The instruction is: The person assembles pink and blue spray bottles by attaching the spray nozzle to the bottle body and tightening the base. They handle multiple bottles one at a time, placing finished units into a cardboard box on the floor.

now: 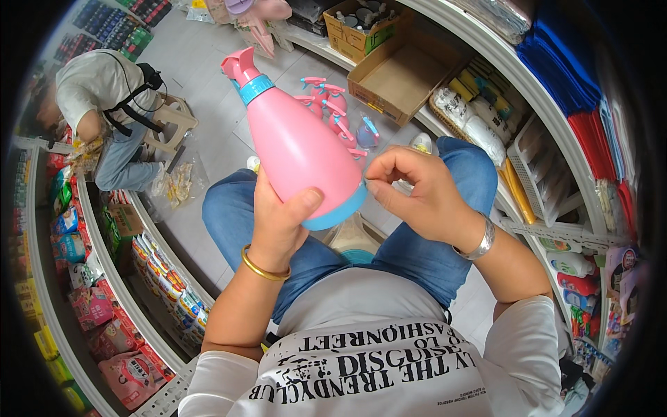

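A pink spray bottle (295, 142) with a blue collar and blue base is tilted, its pink trigger head pointing up and left. My left hand (278, 219) grips its lower part, thumb across the blue base. My right hand (417, 187) is beside the base, fingertips pinched together at the bottle's lower right edge; whether it holds something small I cannot tell. Several more pink spray bottles (330, 108) lie on the floor beyond my knees.
An open cardboard box (399, 76) sits on the floor by the right shelves of folded cloths (577, 76) and white baskets (542, 174). Packaged goods fill the left shelves (104, 278). Another person (104, 111) crouches at far left by a stool (174, 121).
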`<state>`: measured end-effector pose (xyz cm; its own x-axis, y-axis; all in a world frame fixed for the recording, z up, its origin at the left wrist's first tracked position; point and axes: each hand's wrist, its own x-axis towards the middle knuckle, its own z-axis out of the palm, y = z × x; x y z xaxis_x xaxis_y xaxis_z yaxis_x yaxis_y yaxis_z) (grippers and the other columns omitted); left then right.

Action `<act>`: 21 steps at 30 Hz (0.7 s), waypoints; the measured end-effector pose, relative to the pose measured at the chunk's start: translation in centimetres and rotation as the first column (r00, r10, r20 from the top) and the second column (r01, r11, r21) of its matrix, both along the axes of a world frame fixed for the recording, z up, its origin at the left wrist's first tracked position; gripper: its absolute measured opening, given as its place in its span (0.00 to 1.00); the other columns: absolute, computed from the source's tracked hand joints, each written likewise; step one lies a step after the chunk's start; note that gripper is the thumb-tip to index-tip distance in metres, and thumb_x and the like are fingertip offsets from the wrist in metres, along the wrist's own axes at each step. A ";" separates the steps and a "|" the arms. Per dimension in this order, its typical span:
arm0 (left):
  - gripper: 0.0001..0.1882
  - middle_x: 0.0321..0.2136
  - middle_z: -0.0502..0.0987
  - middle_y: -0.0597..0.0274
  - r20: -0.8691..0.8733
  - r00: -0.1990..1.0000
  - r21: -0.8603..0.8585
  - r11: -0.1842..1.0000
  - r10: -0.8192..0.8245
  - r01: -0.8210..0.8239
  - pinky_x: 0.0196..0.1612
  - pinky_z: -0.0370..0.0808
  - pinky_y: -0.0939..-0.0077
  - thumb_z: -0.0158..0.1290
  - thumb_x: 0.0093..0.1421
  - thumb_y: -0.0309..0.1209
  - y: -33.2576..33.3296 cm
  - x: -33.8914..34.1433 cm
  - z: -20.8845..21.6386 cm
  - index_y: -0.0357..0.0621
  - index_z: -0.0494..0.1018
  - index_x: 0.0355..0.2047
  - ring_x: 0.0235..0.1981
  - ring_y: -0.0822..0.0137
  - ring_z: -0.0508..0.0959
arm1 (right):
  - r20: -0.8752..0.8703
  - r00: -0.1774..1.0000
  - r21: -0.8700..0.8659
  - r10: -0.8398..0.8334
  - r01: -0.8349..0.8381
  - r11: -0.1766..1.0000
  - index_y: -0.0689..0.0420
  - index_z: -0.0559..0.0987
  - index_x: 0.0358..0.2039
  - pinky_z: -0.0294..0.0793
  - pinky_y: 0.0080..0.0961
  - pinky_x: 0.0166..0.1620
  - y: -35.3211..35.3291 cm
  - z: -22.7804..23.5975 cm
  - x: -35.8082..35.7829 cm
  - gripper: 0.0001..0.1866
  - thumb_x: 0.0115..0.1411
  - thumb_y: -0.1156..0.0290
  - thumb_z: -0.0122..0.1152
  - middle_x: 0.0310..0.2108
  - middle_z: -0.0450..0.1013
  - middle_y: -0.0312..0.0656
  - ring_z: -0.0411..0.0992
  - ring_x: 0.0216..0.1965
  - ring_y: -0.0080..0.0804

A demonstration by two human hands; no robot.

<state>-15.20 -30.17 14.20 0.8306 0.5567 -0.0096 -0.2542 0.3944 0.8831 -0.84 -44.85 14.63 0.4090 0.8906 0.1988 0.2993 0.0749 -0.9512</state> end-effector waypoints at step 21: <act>0.52 0.59 0.68 0.46 0.041 0.988 -0.235 0.960 -0.146 0.151 0.60 0.73 0.52 0.58 0.53 0.61 -0.3 -0.2 -1.6 0.40 0.53 0.67 0.59 0.50 0.72 | 0.066 0.993 -0.048 -0.101 0.104 0.993 0.64 0.80 0.33 0.80 0.21 0.40 0.6 2.6 -1.0 0.05 0.55 0.79 0.65 0.31 0.80 0.39 0.79 0.31 0.24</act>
